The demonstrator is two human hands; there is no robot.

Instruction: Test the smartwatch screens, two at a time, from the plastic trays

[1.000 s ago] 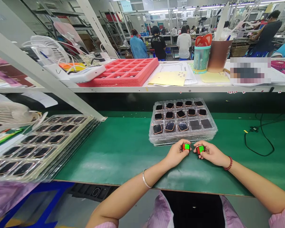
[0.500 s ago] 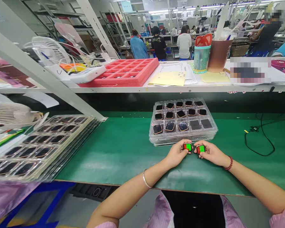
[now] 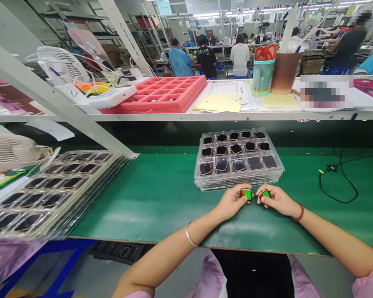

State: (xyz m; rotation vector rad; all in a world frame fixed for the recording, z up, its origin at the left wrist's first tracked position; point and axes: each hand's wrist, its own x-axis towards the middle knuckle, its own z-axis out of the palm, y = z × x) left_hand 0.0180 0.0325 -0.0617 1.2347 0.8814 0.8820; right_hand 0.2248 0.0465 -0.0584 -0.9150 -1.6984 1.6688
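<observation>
**Left hand** (image 3: pixel 233 202): narrow, fingers curled around a small square case (image 3: pixel 246 195) with a green face and red rim.

**Right hand** (image 3: pixel 277 200): narrow, gripping a second square case (image 3: pixel 265 194), its face partly hidden by the fingers.

**Position:** both cases sit at 12 o'clock from the wrists, just apart, above a green bench mat (image 3: pixel 149 207) (contact with the mat cannot be told).

**Around the hands:**
- Clear plastic tray stack (image 3: pixel 236 184), 12 o'clock, just beyond the hands, holding dark square pieces, some copper-rimmed.
- Second clear tray stack (image 3: pixel 54 198), 9 o'clock.
- White desk fan (image 3: pixel 12 151), 10 o'clock.
- Red foam tray (image 3: pixel 161 99), 11 o'clock, on a white shelf (image 3: pixel 236 116).
- Black cable (image 3: pixel 338 186), 3 o'clock.

(A bangle (image 3: pixel 189 234) circles the left wrist; a bead bracelet (image 3: pixel 299 213) circles the right.)
</observation>
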